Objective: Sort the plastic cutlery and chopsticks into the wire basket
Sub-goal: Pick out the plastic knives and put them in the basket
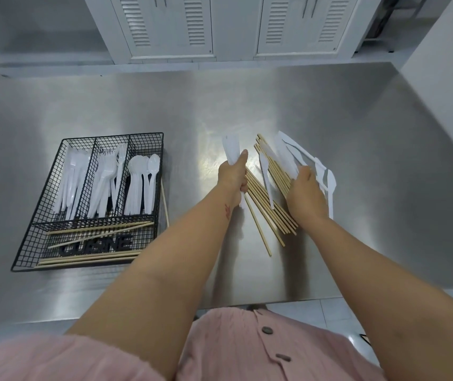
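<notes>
**Knives in one hand, pile under the other**

We stand at the near edge of the steel counter (pixel 329 111). Our left hand (pixel 232 174) is closed around a small bunch of white plastic knives (pixel 230 145), their blades sticking up past the fingers. Our right hand (pixel 303 193) lies on the loose pile toward the counter's right side, fingers curled over it; we cannot tell whether they actually pinch anything. That pile mixes wooden chopsticks (pixel 268 207) with more white cutlery (pixel 288 155). The black wire basket (pixel 24 259) sits toward the left edge: knives, forks and spoons (pixel 148 171) in its three far compartments, chopsticks crosswise in the near one. One chopstick (pixel 164 202) lies on the counter just beside the basket's right wall.
</notes>
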{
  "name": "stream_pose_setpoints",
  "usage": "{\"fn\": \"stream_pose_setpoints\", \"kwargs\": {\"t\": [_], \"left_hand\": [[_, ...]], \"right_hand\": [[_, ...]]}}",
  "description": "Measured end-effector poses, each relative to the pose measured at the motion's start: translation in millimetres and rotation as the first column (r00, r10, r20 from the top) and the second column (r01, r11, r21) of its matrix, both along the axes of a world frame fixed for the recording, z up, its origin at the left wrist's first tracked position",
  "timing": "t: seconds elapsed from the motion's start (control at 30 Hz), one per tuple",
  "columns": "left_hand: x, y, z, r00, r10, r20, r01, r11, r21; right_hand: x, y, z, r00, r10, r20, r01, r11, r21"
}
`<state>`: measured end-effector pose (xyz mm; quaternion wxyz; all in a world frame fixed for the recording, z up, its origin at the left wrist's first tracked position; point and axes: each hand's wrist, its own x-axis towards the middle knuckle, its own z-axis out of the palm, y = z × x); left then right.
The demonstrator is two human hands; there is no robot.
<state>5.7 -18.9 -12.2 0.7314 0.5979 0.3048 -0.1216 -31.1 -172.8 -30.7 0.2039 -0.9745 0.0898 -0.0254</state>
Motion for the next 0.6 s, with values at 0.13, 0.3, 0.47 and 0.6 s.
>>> {"fn": "stream_pose_setpoints", "kwargs": {"t": [0.13, 0.3, 0.47, 0.6], "left_hand": [[-1, -5, 4, 0.995, -0.101, -0.006, 0.101, 0.995, -0.013], [-1, -8, 7, 0.991, -0.133, 0.025, 0.135, 0.988, -0.074], [-2, -2, 9, 1.0, 0.026, 0.014, -0.024, 0.991, -0.128], [-1, 4, 13, 0.997, 0.077, -0.01, -0.077, 0.99, -0.119]], "right_hand": [[-7, 13, 8, 0.982, 0.184, 0.03, -0.184, 0.983, 0.001], [-11, 30, 15, 0.942, 0.336, -0.007, -0.335, 0.941, 0.039], [-14, 41, 20, 0.914, 0.405, -0.011, -0.404, 0.913, 0.061], [-12, 44, 25, 0.944, 0.329, 0.002, -0.317, 0.908, 0.276]]}}
